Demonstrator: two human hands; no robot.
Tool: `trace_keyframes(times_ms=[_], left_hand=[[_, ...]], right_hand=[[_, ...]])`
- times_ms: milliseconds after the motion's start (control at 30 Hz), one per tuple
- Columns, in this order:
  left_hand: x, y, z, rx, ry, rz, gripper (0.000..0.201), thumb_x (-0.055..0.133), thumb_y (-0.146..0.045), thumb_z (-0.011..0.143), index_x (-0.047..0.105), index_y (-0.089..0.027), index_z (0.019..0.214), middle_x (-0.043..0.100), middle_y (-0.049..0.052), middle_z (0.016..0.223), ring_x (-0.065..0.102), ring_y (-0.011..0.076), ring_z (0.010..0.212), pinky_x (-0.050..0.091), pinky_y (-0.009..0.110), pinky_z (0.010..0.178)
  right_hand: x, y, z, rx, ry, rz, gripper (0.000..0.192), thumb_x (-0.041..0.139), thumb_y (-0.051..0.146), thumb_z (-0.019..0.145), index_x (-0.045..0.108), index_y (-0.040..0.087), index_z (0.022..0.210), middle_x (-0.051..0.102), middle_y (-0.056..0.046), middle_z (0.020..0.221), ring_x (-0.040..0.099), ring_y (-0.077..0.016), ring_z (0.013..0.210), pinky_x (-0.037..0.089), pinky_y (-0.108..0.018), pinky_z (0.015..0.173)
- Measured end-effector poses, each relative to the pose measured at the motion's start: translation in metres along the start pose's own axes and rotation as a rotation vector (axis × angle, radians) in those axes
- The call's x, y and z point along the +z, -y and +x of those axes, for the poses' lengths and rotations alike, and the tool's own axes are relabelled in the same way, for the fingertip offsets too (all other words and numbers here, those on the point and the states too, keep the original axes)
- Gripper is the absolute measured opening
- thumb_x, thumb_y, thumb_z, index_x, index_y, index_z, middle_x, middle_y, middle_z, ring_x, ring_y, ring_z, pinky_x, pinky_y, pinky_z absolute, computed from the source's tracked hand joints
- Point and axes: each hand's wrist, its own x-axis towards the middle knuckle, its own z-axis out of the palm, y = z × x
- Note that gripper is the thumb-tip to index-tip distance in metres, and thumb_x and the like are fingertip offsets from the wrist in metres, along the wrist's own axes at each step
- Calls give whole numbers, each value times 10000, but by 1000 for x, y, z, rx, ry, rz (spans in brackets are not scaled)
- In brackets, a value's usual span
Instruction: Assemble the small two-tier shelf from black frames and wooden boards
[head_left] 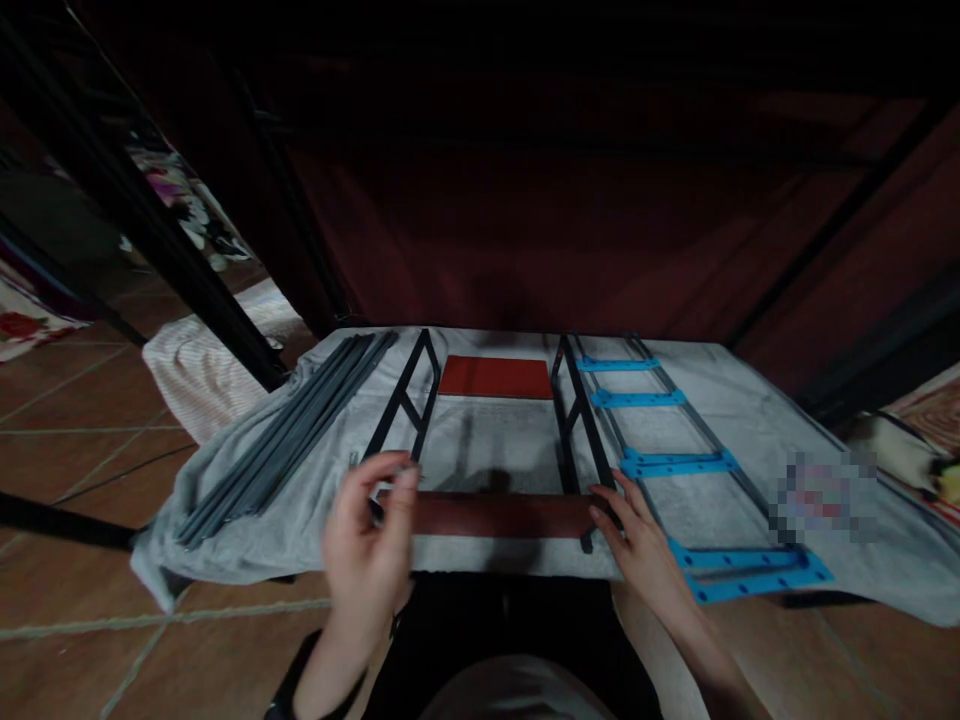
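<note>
My left hand (367, 545) is raised at about seven o'clock, fingers curled in with the fingertips (401, 478) pinched at the left end of the reddish-brown crossbar (499, 514); whether they grip the bar or something small there I cannot tell. My right hand (637, 545), at five o'clock, lies flatter, its fingers spread and resting on the right end of that bar where it meets the right black metal frame (581, 420), not closed around either. The bar runs across just ahead of me, between that frame and the left black metal frame (405, 405). All of it lies on a grey cloth (750, 420) over a tiled floor (67, 400). Towards two o'clock lies a ladder-like rack with blue crosspieces (679, 463). At ten o'clock a bundle of grey rods (289, 430) lies slantwise. Farther off, at twelve, a red panel (495, 377) sits between the frames.
</note>
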Motion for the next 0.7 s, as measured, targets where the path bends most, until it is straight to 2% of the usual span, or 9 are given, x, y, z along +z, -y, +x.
trace_keyframes(times_ms=[67, 167, 267, 367, 467, 600, 700], left_hand=[[42, -23, -20, 87, 331, -109, 152, 584, -286, 960, 663, -227, 1076, 725, 46, 1018, 699, 185, 966, 568, 305, 863], [101, -34, -38, 78, 545, -174, 195, 521, -234, 985, 650, -226, 1130, 742, 51, 1053, 716, 176, 989, 570, 288, 881], [138, -35, -46, 64, 695, -162, 250, 493, -192, 985, 630, -225, 1192, 743, 62, 1123, 721, 187, 1030, 570, 305, 914], [155, -34, -51, 78, 787, -122, 290, 478, -151, 978, 624, -215, 1221, 744, 72, 1155, 724, 199, 1047, 569, 329, 935], [160, -32, -56, 77, 827, -104, 292, 499, -160, 976, 627, -224, 1230, 752, 62, 1149, 734, 197, 1025, 581, 316, 901], [160, -32, -61, 75, 859, -80, 315, 557, -178, 957, 627, -258, 1254, 767, 27, 1092, 748, 190, 965, 588, 296, 849], [161, -34, -62, 86, 859, -63, 334, 587, -169, 938, 634, -277, 1251, 774, 6, 1039, 751, 185, 926, 587, 287, 830]], right_hand=[[-1, 3, 0, 2, -2, 31, 365, 461, 468, 1002, 645, 328, 1284, 410, -47, 1578, 514, -270, 1385, 506, -406, 1085], [-2, 6, 1, 11, -2, 84, 365, 477, 435, 998, 638, 320, 1305, 387, -58, 1593, 520, -277, 1377, 510, -410, 1075], [-3, 7, 1, 18, 4, 148, 396, 510, 378, 977, 613, 306, 1353, 375, -79, 1597, 522, -283, 1370, 498, -430, 1086], [-3, 6, 0, 29, 8, 220, 474, 554, 340, 943, 565, 312, 1415, 373, -78, 1597, 504, -278, 1384, 472, -444, 1114], [-3, 5, 0, 44, 1, 312, 521, 581, 333, 923, 544, 312, 1442, 402, -73, 1580, 459, -264, 1420, 424, -445, 1157], [-3, 6, 2, 78, -71, 516, 432, 563, 341, 936, 620, 336, 1364, 497, -38, 1517, 428, -241, 1439, 365, -453, 1196], [-2, 8, 7, 123, -141, 646, 315, 592, 399, 934, 720, 327, 1213, 566, -40, 1438, 476, -244, 1393, 379, -442, 1180]])
